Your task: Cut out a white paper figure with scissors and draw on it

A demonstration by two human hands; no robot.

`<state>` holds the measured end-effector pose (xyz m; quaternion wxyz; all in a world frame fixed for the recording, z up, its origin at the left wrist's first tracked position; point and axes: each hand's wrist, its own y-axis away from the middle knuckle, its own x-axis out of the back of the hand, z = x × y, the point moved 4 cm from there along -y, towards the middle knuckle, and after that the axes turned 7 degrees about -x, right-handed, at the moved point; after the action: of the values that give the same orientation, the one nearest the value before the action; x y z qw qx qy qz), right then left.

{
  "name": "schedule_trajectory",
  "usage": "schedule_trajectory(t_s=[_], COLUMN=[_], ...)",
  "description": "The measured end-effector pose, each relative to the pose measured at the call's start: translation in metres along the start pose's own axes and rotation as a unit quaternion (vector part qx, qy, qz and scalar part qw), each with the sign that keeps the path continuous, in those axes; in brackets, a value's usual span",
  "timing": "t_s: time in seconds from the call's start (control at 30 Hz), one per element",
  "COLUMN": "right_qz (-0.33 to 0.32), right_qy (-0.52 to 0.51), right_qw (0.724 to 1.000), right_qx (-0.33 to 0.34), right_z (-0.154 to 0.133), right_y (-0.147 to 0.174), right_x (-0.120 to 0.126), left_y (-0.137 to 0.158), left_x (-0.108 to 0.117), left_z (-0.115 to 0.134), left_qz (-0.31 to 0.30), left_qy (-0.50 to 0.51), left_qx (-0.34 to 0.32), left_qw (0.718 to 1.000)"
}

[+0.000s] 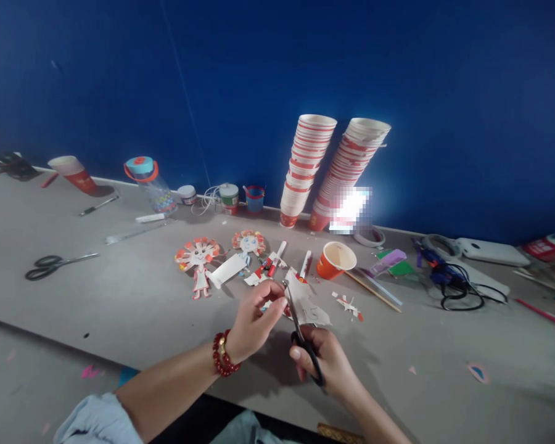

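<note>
My right hand [324, 357] grips black-handled scissors [300, 333], their blades pointing up and away from me. Close to the blade tips, my left hand [259, 320] is closed, thumb against fingers; whatever it pinches is too small or hidden to name. A red bead bracelet circles that wrist. Behind the scissors lies a cut piece of white paper [308, 302] with red parts. Beyond my left hand are two paper-cup figures with fringed heads, one [200, 262] larger, the other [248, 242] smaller. A strip of white paper [229, 270] lies beside them.
Two tall stacks of paper cups, one left [308, 166] and one right [349, 166], stand against the blue wall. An orange paper cup [335, 262], wooden stick [374, 291] and paper scraps [346, 305] lie right. Another pair of scissors [50, 265] and a bottle [150, 185] are left.
</note>
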<state>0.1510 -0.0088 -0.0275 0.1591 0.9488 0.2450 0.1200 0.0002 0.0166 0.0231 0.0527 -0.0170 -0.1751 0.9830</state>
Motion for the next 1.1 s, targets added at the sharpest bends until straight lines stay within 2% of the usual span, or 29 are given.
schedule_trajectory(t_s=[0.6, 0.87, 1.1], right_qz=[0.052, 0.052, 0.073], right_qy=[0.039, 0.023, 0.058], right_qw=[0.997, 0.998, 0.996], right_qx=[-0.030, 0.003, 0.009], right_z=[0.0006, -0.0006, 0.0020], right_y=[0.0009, 0.0010, 0.0005], right_x=[0.0047, 0.0023, 0.0037], left_y=[0.0008, -0.0002, -0.0006], left_x=[-0.0054, -0.0057, -0.0058], left_z=[-0.0007, -0.0010, -0.0008], left_qz=[-0.014, -0.012, -0.009], left_qy=[0.025, 0.019, 0.022], left_qx=[0.019, 0.021, 0.021], left_qw=[0.999, 1.000, 0.999])
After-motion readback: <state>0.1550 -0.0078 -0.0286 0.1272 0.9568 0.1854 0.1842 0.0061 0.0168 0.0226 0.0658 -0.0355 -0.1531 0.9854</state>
